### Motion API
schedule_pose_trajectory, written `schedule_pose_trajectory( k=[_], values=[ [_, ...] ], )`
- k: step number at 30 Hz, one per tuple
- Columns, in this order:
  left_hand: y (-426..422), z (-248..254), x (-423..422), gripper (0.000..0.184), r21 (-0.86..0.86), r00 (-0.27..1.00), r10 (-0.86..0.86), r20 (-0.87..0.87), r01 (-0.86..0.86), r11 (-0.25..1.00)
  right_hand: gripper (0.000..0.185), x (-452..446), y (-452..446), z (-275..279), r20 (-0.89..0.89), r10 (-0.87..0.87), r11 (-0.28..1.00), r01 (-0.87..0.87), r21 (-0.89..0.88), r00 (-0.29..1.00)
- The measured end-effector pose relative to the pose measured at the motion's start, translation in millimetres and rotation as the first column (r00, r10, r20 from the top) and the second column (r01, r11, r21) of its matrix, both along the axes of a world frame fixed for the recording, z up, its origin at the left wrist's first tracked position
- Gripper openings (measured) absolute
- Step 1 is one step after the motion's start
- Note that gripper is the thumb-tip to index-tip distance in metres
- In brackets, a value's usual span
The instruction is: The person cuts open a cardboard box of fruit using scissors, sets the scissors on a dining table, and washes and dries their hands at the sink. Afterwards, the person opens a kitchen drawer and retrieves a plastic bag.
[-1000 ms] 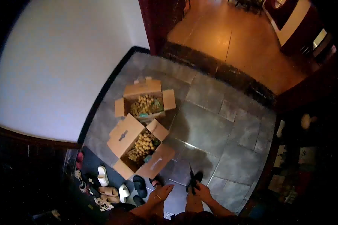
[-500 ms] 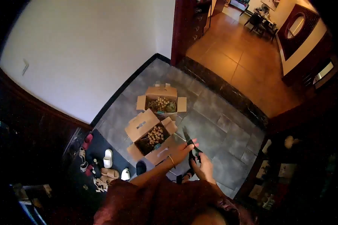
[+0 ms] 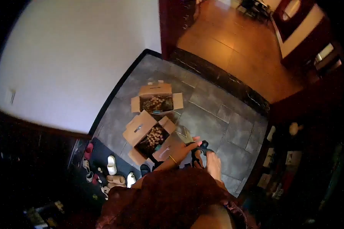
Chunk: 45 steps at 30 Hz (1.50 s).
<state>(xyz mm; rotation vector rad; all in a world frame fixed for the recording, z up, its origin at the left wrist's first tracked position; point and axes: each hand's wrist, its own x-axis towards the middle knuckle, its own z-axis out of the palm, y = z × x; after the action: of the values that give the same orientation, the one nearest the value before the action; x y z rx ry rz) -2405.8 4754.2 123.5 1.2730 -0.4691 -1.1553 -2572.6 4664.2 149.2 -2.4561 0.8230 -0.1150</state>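
Note:
My left hand (image 3: 184,151), with a yellow band at the wrist, closes around the middle of a pair of scissors (image 3: 203,146) with black handles. The blades point away from me and look spread apart, though blurred. My right hand (image 3: 214,165) grips the handle end. Just left of my hands stands an open cardboard box (image 3: 140,131) holding a bunch of small round tan fruits (image 3: 155,137), which look like longans. Behind it, a second open box (image 3: 155,89) contains more of the same fruits (image 3: 154,104) with some leaves.
Several shoes, among them a white clog (image 3: 111,165), lie on a dark mat (image 3: 101,147) at lower left. A white wall (image 3: 72,57) rises at left. A dark stone step (image 3: 218,76) leads to an orange-tiled room (image 3: 233,42). Dark shelves with items line the right.
The view has tilted and shifted slightly. The scissors' blades look spread apart now, where they were together before. Both hands have stayed on the scissors, and the right hand has turned a little.

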Motion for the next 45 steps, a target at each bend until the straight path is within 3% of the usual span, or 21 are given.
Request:
schedule_pose_trajectory(
  k=[1, 2, 6, 9, 10, 13, 17, 21, 24, 26, 27, 28, 29, 31, 33, 35, 37, 39, 41, 42, 45],
  values=[
    [-18.7, -0.7, 4.4, 0.041, 0.014, 0.993, -0.034, 0.115, 0.033, 0.999, 0.046, 0.4, -16.8, -0.2, 0.012, 0.011, 0.998, -0.010, -0.058, 1.000],
    [-35.9, 2.1, 4.8, 0.039, -0.041, 0.999, -0.008, -0.049, 0.006, 0.999, 0.047, 1.2, -34.6, 0.5, 0.024, 0.023, 0.993, -0.020, -0.118, 0.999],
    [-118.0, 19.5, 14.6, 0.041, -0.095, 0.976, 0.116, -0.182, -0.135, 0.986, 0.054, 8.0, -127.1, 21.6, 0.060, 0.074, 0.978, -0.061, -0.201, 0.995],
    [-184.4, 27.3, 33.5, 0.043, -0.191, 0.983, 0.110, -0.146, -0.137, 0.972, 0.054, 16.7, -209.7, 34.7, 0.081, 0.134, 0.961, -0.110, -0.252, 0.988],
    [-200.5, 45.6, 37.6, 0.044, -0.028, 0.994, 0.105, -0.019, -0.105, 0.994, 0.048, 20.1, -235.9, 31.7, 0.148, 0.174, 0.941, -0.120, -0.316, 0.973],
    [-251.3, 52.1, 45.2, 0.045, -0.137, 0.964, 0.200, -0.177, -0.225, 0.965, 0.044, 41.9, -294.1, 42.1, 0.231, 0.254, 0.920, -0.161, -0.358, 0.939],
    [-287.5, 41.3, 79.9, 0.042, -0.053, 0.937, 0.306, -0.168, -0.318, 0.946, 0.046, 70.9, -364.7, 34.7, 0.229, 0.321, 0.896, -0.216, -0.387, 0.919],
    [-336.8, 18.3, 130.0, 0.048, -0.088, 0.648, 0.650, -0.398, -0.732, 0.675, 0.049, 102.6, -447.1, 25.0, 0.089, 0.250, 0.932, -0.215, -0.292, 0.964],
    [-369.1, -28.5, 201.0, 0.052, -0.169, 0.604, 0.747, -0.278, -0.796, 0.581, 0.050, 125.4, -535.3, -4.7, 0.331, 0.167, 0.965, -0.085, -0.246, 0.929],
    [-414.2, -22.3, 234.0, 0.053, -0.177, 0.521, 0.828, -0.206, -0.853, 0.492, 0.050, 129.9, -607.2, -46.5, 0.317, 0.324, 0.776, -0.059, -0.628, 0.892],
    [-438.1, -32.6, 260.7, 0.052, -0.208, 0.547, 0.816, -0.187, -0.834, 0.511, 0.050, 136.2, -635.3, -50.6, 0.331, 0.257, 0.795, -0.004, -0.607, 0.908],
    [-451.9, -55.1, 294.0, 0.049, -0.283, 0.674, 0.722, -0.155, -0.731, 0.621, 0.050, 142.7, -662.5, -52.9, 0.343, 0.189, 0.809, 0.052, -0.585, 0.920],
    [-479.7, -74.5, 334.2, 0.045, -0.356, 0.778, 0.618, -0.114, -0.612, 0.706, 0.050, 155.8, -688.1, -50.0, 0.368, -0.019, 0.922, 0.159, -0.353, 0.930],
    [-577.5, -14.9, 356.7, 0.029, -0.289, 0.707, 0.683, -0.186, -0.703, 0.649, 0.048, 172.8, -741.0, -42.3, 0.346, -0.368, 0.930, 0.337, 0.150, 0.863],
    [-659.9, 20.1, 366.3, 0.019, -0.206, 0.712, 0.665, -0.226, -0.702, 0.682, 0.045, 174.9, -774.0, -51.0, 0.238, -0.643, 0.672, 0.387, 0.632, 0.728],
    [-742.1, 32.7, 404.8, 0.024, -0.188, 0.797, 0.548, -0.255, -0.597, 0.780, 0.039, 170.5, -817.6, -112.7, 0.264, -0.792, 0.468, 0.271, 0.841, 0.551],
    [-820.0, 46.3, 418.4, 0.031, -0.242, 0.889, 0.386, -0.246, -0.442, 0.864, 0.036, 169.4, -830.9, -77.5, 0.242, -0.858, 0.322, 0.107, 0.941, 0.454],
    [-898.5, 64.7, 424.0, 0.031, -0.207, 0.884, 0.368, -0.288, -0.433, 0.877, 0.036, 170.3, -863.0, -136.9, 0.098, -0.900, 0.278, 0.386, 0.879, 0.425],
    [-961.8, 76.2, 437.1, 0.028, -0.219, 0.880, 0.401, -0.256, -0.456, 0.862, 0.035, 173.3, -891.5, -166.0, -0.035, -0.979, 0.040, 0.359, 0.933, 0.201],
    [-984.0, 65.8, 457.4, 0.022, -0.297, 0.937, 0.263, -0.229, -0.324, 0.898, 0.035, 181.3, -917.3, -169.5, -0.099, -0.990, -0.061, 0.326, 0.943, 0.100],
    [-1064.5, -19.2, 528.7, 0.017, -0.222, 0.933, 0.329, -0.143, -0.354, 0.908, 0.033, 234.2, -1029.9, -123.0, -0.052, -0.996, -0.024, 0.348, 0.937, 0.071]
  ],
)
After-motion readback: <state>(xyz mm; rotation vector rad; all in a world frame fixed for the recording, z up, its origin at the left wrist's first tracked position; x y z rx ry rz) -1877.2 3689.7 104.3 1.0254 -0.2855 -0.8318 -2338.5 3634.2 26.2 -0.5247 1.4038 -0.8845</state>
